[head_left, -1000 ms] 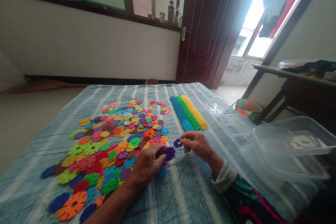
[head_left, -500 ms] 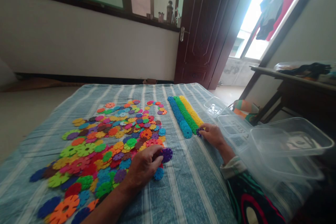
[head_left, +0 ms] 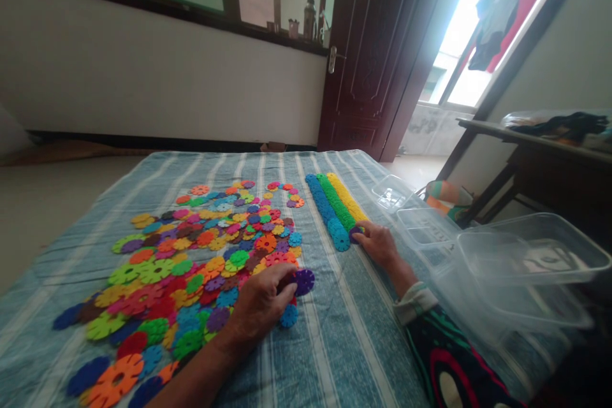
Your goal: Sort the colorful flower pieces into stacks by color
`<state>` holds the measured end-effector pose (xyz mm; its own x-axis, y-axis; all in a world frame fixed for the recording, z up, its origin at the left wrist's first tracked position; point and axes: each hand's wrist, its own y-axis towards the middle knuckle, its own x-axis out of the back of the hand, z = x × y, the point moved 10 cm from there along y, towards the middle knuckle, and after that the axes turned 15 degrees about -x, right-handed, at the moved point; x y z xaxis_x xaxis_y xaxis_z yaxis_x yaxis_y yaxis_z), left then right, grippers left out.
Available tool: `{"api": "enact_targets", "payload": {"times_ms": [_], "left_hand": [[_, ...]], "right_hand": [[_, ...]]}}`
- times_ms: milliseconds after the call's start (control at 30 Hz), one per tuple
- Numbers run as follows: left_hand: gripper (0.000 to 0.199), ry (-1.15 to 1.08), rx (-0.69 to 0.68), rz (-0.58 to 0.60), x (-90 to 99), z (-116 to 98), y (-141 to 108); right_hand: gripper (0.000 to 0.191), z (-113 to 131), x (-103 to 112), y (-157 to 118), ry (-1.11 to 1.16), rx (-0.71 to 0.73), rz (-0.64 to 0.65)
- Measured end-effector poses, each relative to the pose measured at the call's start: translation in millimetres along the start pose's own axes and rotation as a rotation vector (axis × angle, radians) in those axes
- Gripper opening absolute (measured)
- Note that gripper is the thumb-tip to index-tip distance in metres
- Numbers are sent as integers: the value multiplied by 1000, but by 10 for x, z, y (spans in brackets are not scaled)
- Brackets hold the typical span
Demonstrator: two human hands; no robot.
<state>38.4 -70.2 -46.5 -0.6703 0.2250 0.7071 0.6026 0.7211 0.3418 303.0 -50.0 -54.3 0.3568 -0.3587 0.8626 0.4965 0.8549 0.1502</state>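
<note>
Between the thumb and fingers of my left hand (head_left: 262, 303) is a purple notched disc (head_left: 305, 282), at the right edge of a spread of multicoloured discs (head_left: 205, 239). My right hand (head_left: 380, 243) pinches another purple disc (head_left: 355, 234) at the near end of the green row. Three rows of overlapping discs lie side by side: a blue row (head_left: 325, 207), a green row (head_left: 337, 204) and a yellow row (head_left: 347, 197). The purple disc in my right hand overlaps the green row's near end; whether it rests on it I cannot tell.
Clear plastic containers (head_left: 530, 248) stand at the right side of the striped cloth (head_left: 335, 344). A smaller clear box (head_left: 393, 192) is farther back. Beyond them is a dark table (head_left: 535, 137) with bagged items. A brown door (head_left: 373, 57) stands behind.
My right hand has moved slightly left with its purple disc, from the near end of the yellow row to that of the green row. My left hand has stayed almost still.
</note>
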Motion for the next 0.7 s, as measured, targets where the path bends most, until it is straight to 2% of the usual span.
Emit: {"api": "enact_targets", "payload": {"times_ms": [133, 333, 700], "left_hand": [[20, -3, 1, -3, 1, -3, 4], [22, 9, -10, 16, -3, -26, -7], [21, 12, 6, -1, -1, 0, -18]], "right_hand": [[30, -8, -7, 1, 6, -6, -4], [43, -83, 36, -10, -63, -83, 14], [28, -43, 52, -24, -70, -34, -5]]}}
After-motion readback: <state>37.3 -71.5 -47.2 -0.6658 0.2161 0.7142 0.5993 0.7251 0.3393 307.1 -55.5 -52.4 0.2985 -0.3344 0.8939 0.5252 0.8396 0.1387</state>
